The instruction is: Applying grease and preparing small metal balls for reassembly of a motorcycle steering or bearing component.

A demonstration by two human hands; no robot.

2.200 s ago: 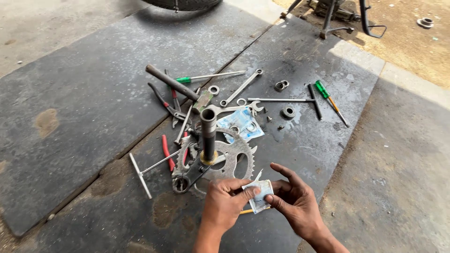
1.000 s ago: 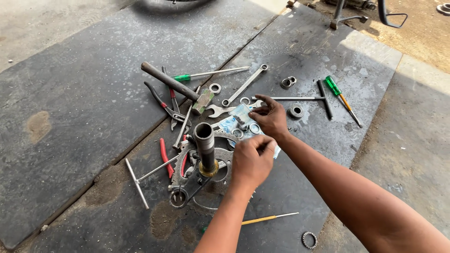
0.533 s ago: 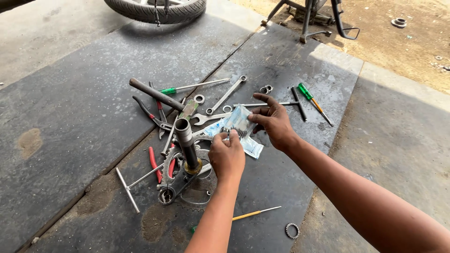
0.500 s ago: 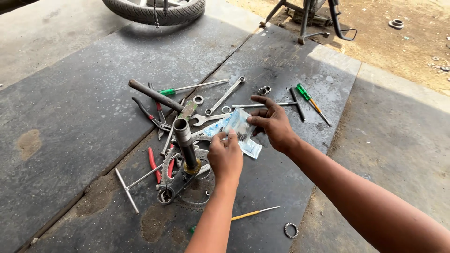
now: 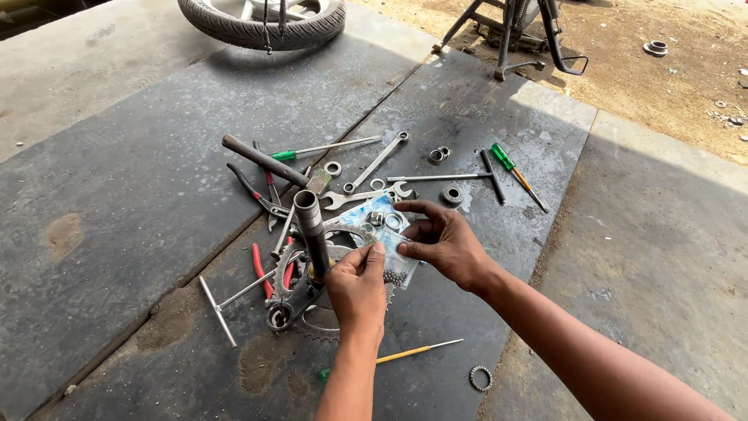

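Left hand and right hand both pinch a small clear plastic packet with blue printing, fingers closed narrowly on its edges; it appears to contain small steel balls, though the view is too coarse to be sure. The packet is held just above a toothed sprocket from which an upright steel tube rises, immediately left of the hands. Around them on the dark floor mat lie open-ended spanners, red-handled pliers, a green-handled screwdriver and a T-handled key. A bearing ring lies near the right forearm. A tyre rests at the far edge.
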